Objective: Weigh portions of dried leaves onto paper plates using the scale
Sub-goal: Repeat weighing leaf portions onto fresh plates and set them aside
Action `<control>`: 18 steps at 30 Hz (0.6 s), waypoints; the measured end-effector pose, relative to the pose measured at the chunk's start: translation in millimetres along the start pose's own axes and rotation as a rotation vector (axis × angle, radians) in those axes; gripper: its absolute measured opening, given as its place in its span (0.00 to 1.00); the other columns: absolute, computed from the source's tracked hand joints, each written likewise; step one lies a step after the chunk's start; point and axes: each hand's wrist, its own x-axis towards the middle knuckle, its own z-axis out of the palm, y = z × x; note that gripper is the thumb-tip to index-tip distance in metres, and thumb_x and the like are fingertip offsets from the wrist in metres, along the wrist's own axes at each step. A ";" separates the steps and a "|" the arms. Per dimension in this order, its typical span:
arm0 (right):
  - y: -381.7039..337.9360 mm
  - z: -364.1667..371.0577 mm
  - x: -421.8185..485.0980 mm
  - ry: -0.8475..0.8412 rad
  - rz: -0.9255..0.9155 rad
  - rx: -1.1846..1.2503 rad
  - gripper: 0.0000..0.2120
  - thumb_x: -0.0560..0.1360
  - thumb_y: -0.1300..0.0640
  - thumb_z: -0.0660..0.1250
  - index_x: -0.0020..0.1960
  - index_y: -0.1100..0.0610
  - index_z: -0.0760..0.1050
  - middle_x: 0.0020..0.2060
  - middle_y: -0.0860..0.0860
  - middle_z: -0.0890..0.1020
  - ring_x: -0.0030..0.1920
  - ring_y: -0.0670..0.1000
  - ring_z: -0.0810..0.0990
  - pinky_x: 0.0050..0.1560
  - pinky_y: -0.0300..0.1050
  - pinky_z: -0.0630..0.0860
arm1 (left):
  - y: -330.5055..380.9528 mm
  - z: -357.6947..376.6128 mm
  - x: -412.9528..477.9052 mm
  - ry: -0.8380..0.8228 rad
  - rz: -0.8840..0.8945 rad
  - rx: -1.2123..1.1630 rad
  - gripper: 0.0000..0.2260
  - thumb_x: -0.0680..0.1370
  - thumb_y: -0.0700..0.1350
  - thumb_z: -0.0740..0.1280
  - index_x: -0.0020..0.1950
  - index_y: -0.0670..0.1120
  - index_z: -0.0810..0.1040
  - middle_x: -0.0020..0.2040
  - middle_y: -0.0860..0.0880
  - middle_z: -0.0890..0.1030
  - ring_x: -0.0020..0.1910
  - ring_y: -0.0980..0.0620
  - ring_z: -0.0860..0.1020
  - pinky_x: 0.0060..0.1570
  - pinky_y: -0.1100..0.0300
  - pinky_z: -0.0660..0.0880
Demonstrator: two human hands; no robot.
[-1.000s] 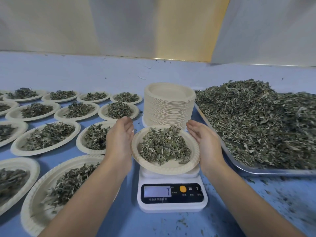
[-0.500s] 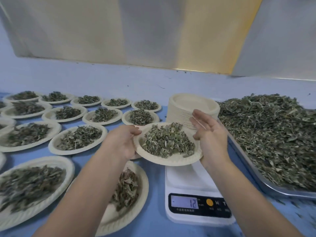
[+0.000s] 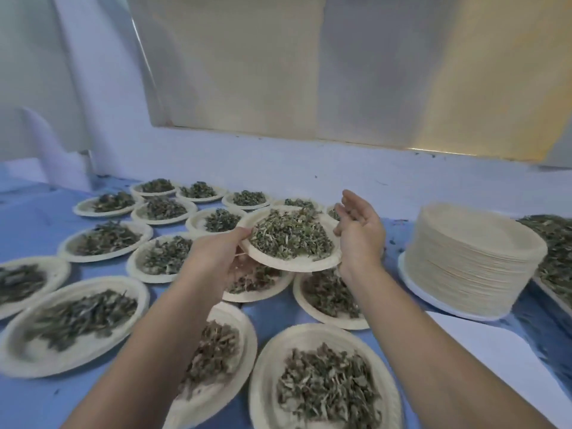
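The left hand (image 3: 213,258) grips the near-left rim of a paper plate (image 3: 288,266), thumb laid over the top edge and fingers curled beneath, and holds it in the air, tilted slightly toward the person. A mound of dried leaves (image 3: 291,236) fills the plate's middle, just to the right of that thumb.

The right hand (image 3: 359,233) stands opposite, across the plate from the left. Its fingers are straight and loosely spread, pointing up and away, with the palm turned inward toward the leaves. The heel of the palm meets the plate's right rim; nothing is pinched or clasped in it.

Below both hands and forearms, and spreading out to the left of the left hand, many filled plates (image 3: 312,331) lie flat on a blue table (image 3: 31,218), each with its own small pile of leaves. They sit in rough rows, several with rims touching.

Well to the right of the right hand stands a tall stack of empty plates (image 3: 473,261). Past it, a heap of loose leaves (image 3: 555,243) is cut off by the picture's edge. Nearer the person, right of the right forearm, lies a flat white slab (image 3: 483,354), too blurred to identify.
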 end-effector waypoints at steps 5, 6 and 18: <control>27.0 66.3 1.4 -0.099 0.072 -0.039 0.18 0.75 0.73 0.59 0.57 0.55 0.77 0.53 0.48 0.79 0.49 0.47 0.78 0.49 0.38 0.76 | 25.5 -50.6 31.8 0.063 0.022 0.043 0.06 0.76 0.39 0.69 0.40 0.38 0.76 0.23 0.49 0.77 0.19 0.56 0.75 0.21 0.65 0.74; 31.7 80.6 0.5 -0.127 0.095 -0.046 0.16 0.76 0.71 0.60 0.58 0.56 0.76 0.53 0.49 0.78 0.45 0.46 0.77 0.45 0.33 0.76 | 31.3 -61.2 38.0 0.074 0.027 0.037 0.06 0.76 0.37 0.69 0.39 0.39 0.76 0.21 0.49 0.77 0.19 0.56 0.76 0.21 0.65 0.75; 92.5 235.6 -35.3 -0.546 0.295 -0.116 0.14 0.78 0.65 0.58 0.62 0.58 0.73 0.43 0.50 0.77 0.45 0.48 0.77 0.48 0.42 0.78 | 80.9 -220.1 172.8 0.452 0.027 -0.099 0.09 0.79 0.39 0.64 0.40 0.39 0.69 0.22 0.42 0.75 0.15 0.53 0.74 0.14 0.65 0.70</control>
